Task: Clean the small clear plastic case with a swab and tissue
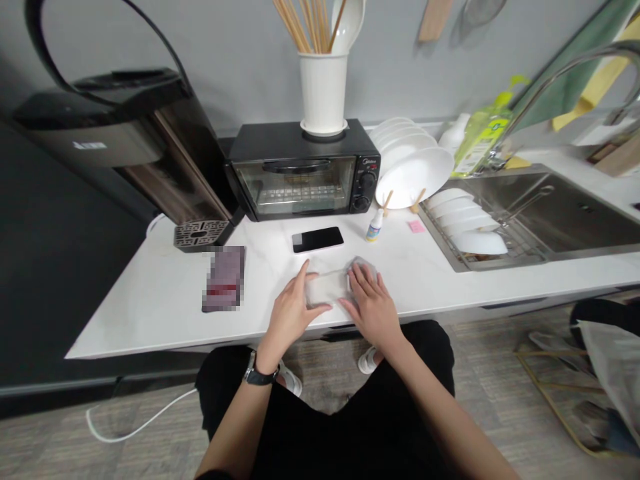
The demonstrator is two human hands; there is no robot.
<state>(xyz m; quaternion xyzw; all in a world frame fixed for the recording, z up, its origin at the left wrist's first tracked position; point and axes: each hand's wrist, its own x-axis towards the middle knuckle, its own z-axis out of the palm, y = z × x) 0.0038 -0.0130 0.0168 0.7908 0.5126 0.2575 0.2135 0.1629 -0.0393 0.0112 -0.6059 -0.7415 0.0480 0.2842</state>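
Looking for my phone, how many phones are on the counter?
1 for certain: a black phone lies face up before the toaster oven, beyond both hands. The left hand and right hand press a clear case; whether it holds another is hidden.

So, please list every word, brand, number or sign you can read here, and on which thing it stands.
Nothing can be read with certainty.
Toaster oven: small logo above the knobs, too small to read.
Black dispenser: pale mark, blurred.
Small bottle: label too small.
Green bag: print blurred.
Dark booklet: pixelated.
Phone: screen dark, no text.
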